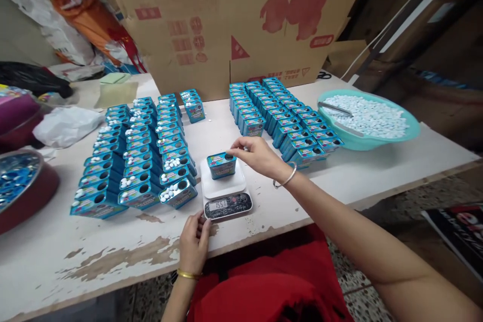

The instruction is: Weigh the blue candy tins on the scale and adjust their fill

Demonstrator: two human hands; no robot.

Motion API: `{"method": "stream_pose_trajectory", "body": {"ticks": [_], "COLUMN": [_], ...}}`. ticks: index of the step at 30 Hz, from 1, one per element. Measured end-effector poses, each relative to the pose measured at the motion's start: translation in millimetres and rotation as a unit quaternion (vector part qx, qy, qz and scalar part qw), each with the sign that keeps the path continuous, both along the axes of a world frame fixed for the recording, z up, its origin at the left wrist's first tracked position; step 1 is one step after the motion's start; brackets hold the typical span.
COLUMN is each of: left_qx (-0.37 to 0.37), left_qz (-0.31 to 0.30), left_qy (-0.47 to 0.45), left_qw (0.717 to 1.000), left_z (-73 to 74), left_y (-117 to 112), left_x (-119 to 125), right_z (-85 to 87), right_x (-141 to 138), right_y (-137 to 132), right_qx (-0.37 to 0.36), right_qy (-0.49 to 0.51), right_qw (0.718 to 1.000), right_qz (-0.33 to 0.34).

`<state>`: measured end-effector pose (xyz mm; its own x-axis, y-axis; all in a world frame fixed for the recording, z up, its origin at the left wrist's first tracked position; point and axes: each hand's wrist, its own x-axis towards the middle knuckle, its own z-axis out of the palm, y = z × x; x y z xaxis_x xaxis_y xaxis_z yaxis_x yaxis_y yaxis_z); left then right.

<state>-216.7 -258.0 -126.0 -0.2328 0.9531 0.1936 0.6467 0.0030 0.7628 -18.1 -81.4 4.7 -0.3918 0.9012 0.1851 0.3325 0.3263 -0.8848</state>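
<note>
Weighing, it seems! The tin (222,167) sits on the scale (225,190); right hand (253,155), at two o'clock, pinches white pellets (246,149); left hand (194,242), seven o'clock, fingers loosely parted. Next likely calls for measured release.

Digits 1551 on the display (221,205) of a kitchen scale (223,185), near seven o'clock.
At the centre, the tin (221,166) on the scale bears small lettering too blurred to read surely. At twelve o'clock, a cardboard sheet (211,20) carries upside-down red Chinese characters with digits and X signs. Between three and four, a black package (460,236) shows illegible white-and-red lettering.
</note>
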Motion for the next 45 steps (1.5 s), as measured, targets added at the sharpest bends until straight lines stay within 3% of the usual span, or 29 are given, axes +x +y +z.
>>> {"method": "stream_pose_trajectory", "body": {"ticks": [4, 11, 20, 29, 32, 36, 45], "left_qx": [0.011, 0.031, 0.040, 0.038, 0.027, 0.018, 0.024], "left_qz": [-0.006, -0.007, -0.013, -0.025, -0.021, 0.009, 0.048], "left_qy": [0.007, 0.019, 0.028, 0.029, 0.019, -0.011, -0.027], "left_qw": [1.000, 0.999, 0.999, 0.999, 0.999, 1.000, 0.998], "left_z": [-1.7, -3.7, -5.2, -7.8, -7.0, -6.2, -8.4], "left_y": [-0.9, -1.5, -4.5, -5.0, -5.5, -6.2, -4.8], "left_x": [0.1, 2.2, 3.4, 4.0, 4.8, 6.9, 2.7], "right_z": [-10.0, -3.5, 6.3, 7.1, 6.2, -13.2, -83.0], "right_x": [-8.1, -12.0, -20.6, -20.1, -8.4, 22.1, 70.5], "right_y": [10.5, 19.7, 24.4, 23.6, 26.4, 26.8, -6.7], "right_qx": [-0.041, -0.145, -0.144, -0.238, -0.287, -0.373, -0.454], "right_qy": [-0.061, 0.025, -0.047, 0.096, 0.199, 0.300, 0.354], "right_qw": [0.997, 0.989, 0.988, 0.966, 0.937, 0.876, 0.794], "right_qz": [0.002, 0.009, 0.031, 0.022, -0.013, -0.059, -0.198]}}
